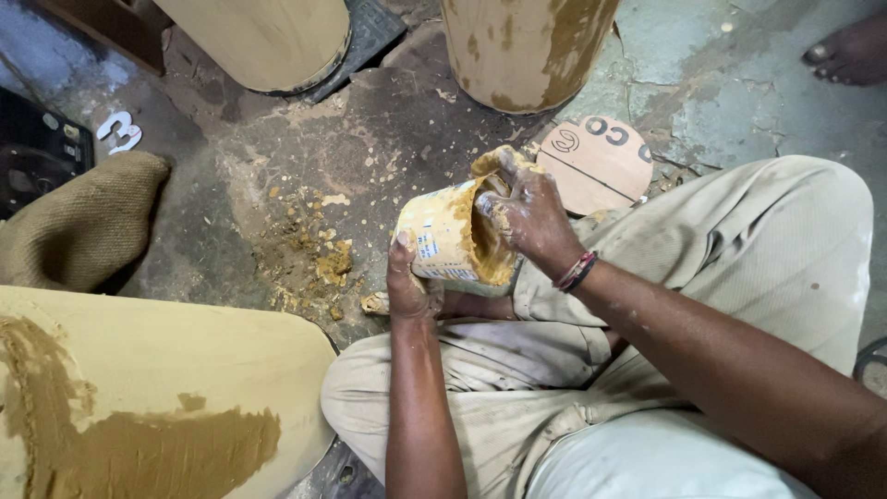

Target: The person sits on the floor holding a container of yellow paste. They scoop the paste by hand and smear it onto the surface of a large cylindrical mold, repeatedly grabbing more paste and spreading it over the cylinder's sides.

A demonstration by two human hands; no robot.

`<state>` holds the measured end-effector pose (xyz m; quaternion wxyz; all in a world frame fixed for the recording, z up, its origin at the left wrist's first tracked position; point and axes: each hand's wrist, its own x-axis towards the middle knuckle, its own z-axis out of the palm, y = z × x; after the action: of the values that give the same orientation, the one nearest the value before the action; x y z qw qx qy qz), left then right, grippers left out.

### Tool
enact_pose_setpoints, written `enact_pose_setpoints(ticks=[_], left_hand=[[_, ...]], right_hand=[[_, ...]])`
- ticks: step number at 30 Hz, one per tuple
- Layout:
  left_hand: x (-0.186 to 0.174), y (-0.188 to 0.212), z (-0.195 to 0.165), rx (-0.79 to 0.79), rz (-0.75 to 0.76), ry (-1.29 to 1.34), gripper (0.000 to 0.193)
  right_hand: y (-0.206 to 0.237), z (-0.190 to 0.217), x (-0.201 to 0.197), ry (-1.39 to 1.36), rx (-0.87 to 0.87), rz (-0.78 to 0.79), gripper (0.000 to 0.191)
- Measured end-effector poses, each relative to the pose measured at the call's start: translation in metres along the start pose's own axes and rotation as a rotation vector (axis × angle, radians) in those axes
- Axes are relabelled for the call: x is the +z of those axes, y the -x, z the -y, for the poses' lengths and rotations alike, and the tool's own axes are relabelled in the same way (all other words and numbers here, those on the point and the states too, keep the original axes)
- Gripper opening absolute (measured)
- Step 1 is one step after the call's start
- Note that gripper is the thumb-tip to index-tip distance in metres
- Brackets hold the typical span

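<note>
Left of the grip, ochre crumbs (pixel 309 254) lay scattered on the cracked concrete floor (pixel 388 120). Farther left sat a burlap bundle (pixel 78 226). Beyond the grip stood two tan cylinders (pixel 527 51), the right one smeared. Just beside it, to the right, lay a round wooden disc (pixel 601 166). A bare foot (pixel 850 51) showed far right.
</note>
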<state>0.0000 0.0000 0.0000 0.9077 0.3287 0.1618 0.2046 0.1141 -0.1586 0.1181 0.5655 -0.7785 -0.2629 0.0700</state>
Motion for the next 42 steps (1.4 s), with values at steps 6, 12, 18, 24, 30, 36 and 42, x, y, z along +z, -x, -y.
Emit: enact_pose_setpoints(ticks=[6, 12, 18, 24, 30, 36, 42], left_hand=[[0.0, 0.0, 0.0, -0.042, 0.0, 0.052, 0.071], [0.002, -0.003, -0.004, 0.036, -0.147, 0.104, 0.059], [0.004, -0.004, -0.013, 0.04, -0.165, 0.184, 0.052], [-0.002, -0.002, -0.024, 0.09, -0.179, 0.209, 0.053], [-0.015, -0.004, -0.028, 0.12, -0.147, 0.279, 0.055], [-0.022, 0.001, -0.043, 0.131, -0.196, 0.253, 0.06], [-0.041, 0.008, -0.071, 0.137, -0.229, 0.221, 0.066]], right_hand=[[-0.007, 0.005, -0.004, 0.169, 0.028, -0.011, 0.046], [0.0, 0.013, -0.04, -0.2, -0.08, 0.143, 0.042], [0.013, 0.025, -0.05, -0.572, 0.088, 0.115, 0.027], [0.016, 0.018, -0.047, -0.802, 0.137, 0.104, 0.027], [0.017, 0.008, -0.042, -0.875, 0.181, 0.168, 0.01], [0.011, 0.015, -0.034, -1.053, 0.36, 0.157, 0.028], [-0.039, 0.044, -0.06, -0.719, 0.177, 0.338, 0.037]])
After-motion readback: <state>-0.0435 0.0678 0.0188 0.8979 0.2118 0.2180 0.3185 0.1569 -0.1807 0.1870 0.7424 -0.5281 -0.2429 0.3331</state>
